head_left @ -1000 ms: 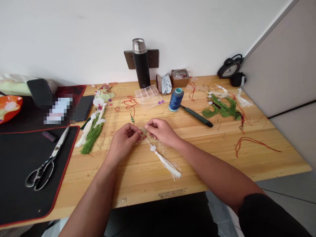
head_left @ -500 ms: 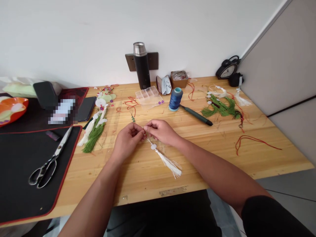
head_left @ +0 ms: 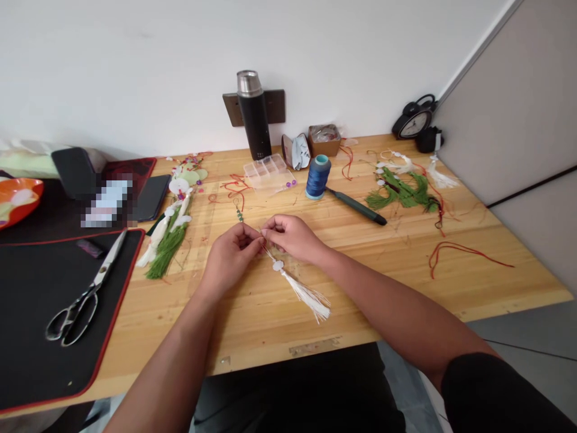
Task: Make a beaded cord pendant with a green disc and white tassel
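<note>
My left hand point(head_left: 235, 251) and my right hand point(head_left: 289, 238) meet over the middle of the table, fingertips pinched close together on the thin cord point(head_left: 269, 252) of a tassel pendant. Below the fingers hangs a pale flat bead point(head_left: 278, 265), and from it a white tassel point(head_left: 309, 296) lies fanned out on the wood toward the lower right. Past my left fingers a short string of green beads point(head_left: 239, 214) with a loop at its end sticks out. The exact spot where the cord is gripped is hidden by the fingertips.
Behind the hands stand a blue thread spool point(head_left: 318, 177), a dark green pen-like tool point(head_left: 356, 207), a clear compartment box point(head_left: 265, 173) and a black thermos point(head_left: 253, 117). Green and white tassels lie left point(head_left: 166, 243) and right point(head_left: 408, 189). Scissors point(head_left: 90, 291) rest on a black mat point(head_left: 27, 300).
The camera view has shifted slightly. Both hands keep nearly the same pinch on the cord, and the tassel pendant lies as before.
</note>
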Tool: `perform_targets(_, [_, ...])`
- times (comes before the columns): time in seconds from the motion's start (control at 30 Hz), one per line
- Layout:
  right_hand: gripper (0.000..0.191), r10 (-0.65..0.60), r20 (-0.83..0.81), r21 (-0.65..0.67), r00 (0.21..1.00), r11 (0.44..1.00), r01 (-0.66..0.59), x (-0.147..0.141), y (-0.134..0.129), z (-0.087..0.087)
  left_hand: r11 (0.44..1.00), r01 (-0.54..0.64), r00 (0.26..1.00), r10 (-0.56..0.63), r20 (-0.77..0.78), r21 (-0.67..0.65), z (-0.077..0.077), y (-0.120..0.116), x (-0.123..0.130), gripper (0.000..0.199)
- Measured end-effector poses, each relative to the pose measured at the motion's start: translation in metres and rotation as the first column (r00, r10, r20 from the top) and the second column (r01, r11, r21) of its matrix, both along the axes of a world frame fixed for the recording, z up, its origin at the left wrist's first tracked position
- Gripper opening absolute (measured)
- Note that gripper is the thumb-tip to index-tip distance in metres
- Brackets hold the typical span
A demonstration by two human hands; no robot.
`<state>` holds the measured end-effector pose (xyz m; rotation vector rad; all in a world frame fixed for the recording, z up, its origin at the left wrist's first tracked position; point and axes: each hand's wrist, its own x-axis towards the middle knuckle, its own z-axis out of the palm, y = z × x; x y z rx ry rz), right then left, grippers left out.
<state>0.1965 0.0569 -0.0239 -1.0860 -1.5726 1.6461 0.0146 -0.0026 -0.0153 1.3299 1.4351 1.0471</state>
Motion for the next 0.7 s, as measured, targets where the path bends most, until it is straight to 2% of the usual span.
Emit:
perform_targets(0.2, [0.013,-0.016,-0.042,-0.008,0.999,1.000,0.016,0.001,-0.001,-0.001,0.999,-0.009,1.000,0.008,-0.005,-0.036,0.004,0.000,-0.005,0.026])
perform_targets(0.37, [0.012,-0.050,-0.045,-0.065,0.998,0.997,0.047,0.001,-0.001,0.003,0.999,-0.046,0.997,0.045,-0.059,-0.025,0.006,0.002,-0.015,0.026])
perform_targets(0.7, [0.014,-0.081,-0.138,-0.099,0.987,0.993,0.068,0.001,0.000,0.000,0.998,-0.061,0.942,0.066,-0.329,0.025,0.021,0.002,-0.023,0.021])
